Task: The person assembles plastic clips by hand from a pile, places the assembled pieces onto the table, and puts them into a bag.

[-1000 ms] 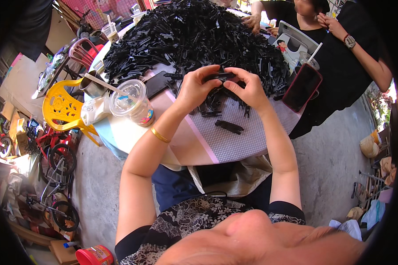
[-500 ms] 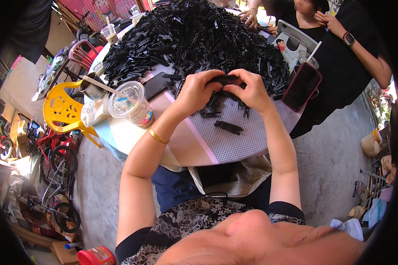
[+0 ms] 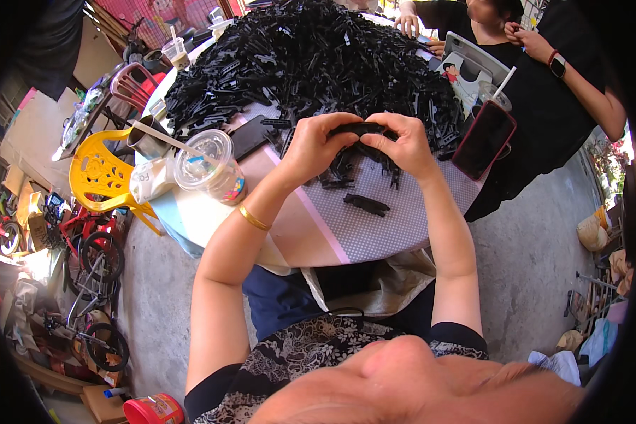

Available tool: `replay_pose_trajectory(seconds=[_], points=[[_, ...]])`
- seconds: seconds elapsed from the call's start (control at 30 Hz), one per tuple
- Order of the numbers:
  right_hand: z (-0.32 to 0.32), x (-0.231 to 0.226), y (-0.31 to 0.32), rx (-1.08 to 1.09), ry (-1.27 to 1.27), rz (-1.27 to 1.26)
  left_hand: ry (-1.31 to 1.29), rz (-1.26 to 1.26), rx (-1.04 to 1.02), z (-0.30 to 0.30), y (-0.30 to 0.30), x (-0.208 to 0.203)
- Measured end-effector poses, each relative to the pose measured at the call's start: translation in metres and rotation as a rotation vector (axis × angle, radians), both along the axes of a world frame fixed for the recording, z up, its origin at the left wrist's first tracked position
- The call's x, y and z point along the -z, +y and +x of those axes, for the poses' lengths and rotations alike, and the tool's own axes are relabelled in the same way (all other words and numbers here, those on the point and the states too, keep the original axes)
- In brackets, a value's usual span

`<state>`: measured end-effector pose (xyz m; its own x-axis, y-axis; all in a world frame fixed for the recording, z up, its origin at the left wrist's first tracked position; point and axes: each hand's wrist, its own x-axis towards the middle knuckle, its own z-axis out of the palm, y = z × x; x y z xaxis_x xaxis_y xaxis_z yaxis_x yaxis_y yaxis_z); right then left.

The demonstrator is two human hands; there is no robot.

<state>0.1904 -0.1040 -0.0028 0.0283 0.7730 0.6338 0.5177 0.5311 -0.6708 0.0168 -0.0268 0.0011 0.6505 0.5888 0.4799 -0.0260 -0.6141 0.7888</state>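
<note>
Between my two hands, above the table, is a black plastic part, long and narrow. My left hand pinches its left end with thumb and fingers. At the right end my right hand grips it, thumb in front. My fingers cover much of the part, so its exact kind cannot be told. Beyond the hands rises a big pile of black plastic parts. A single loose black part lies on the tablecloth nearer me, and several more lie just under my hands.
On the round table, left, stand a lidded plastic cup with a straw and a metal mug. A dark phone leans at the right edge, near a propped tablet. Another person's hand rests by the pile. A yellow chair stands left.
My hands stay in nearly the same place, and the right thumb has shifted slightly on the black part. The other person's hand by the pile has moved a little.
</note>
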Motion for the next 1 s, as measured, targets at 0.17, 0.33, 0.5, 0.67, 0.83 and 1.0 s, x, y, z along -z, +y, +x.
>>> replay_pose_trajectory(seconds=[0.17, 0.33, 0.5, 0.67, 0.83, 1.0], points=[[0.000, 0.000, -0.003, 0.051, -0.045, 0.056, 0.048, 0.093, 0.006, 0.001, 0.001, 0.001], [-0.002, -0.001, -0.001, 0.028, -0.027, 0.023, -0.063, -0.073, 0.084, 0.002, 0.010, 0.010], [0.013, 0.009, 0.008, -0.169, 0.307, -0.049, 0.020, -0.185, 0.140, 0.001, 0.006, 0.003], [0.027, 0.018, 0.016, 0.142, 0.181, -0.190, 0.377, 0.123, 0.472, 0.003, -0.024, 0.001], [0.009, 0.021, 0.015, 0.378, -0.376, -0.242, 0.507, 0.137, 0.595, 0.003, -0.028, 0.011], [0.002, 0.030, 0.026, 0.484, -0.433, -0.238, 0.269, 0.388, -0.061, 0.008, -0.008, 0.012]])
